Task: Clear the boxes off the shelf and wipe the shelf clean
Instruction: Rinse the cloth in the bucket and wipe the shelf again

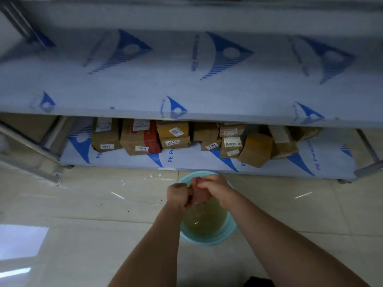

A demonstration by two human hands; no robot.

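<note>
While both hands wring it, a small pinkish wet cloth (196, 195) is pinched between them: the left hand (178, 193) is fisted on its near end and the right hand (215, 189) is folded over its far end, directly above a round pale turquoise plastic basin (230, 226) of murky yellowish water standing on the glossy cream tiled floor (83, 214), just in front of the lower shelf's front edge. Soaked fabric like this is probably limp, slippery and dripping, so bunching it in the palm should hold better than fingertips. Beyond the basin, the lower metal shelf covered in blue-printed white protective film (186, 160) carries a row of brown cardboard boxes with white labels (228, 141), pushed toward its back edge and stretching from left of centre to near its right end. They look light and stiff; gripping each by two opposite faces seems safest, since one at the right is tilted. The upper film-covered shelf (186, 90) above is bare of boxes and looks ready for wiping.
</note>
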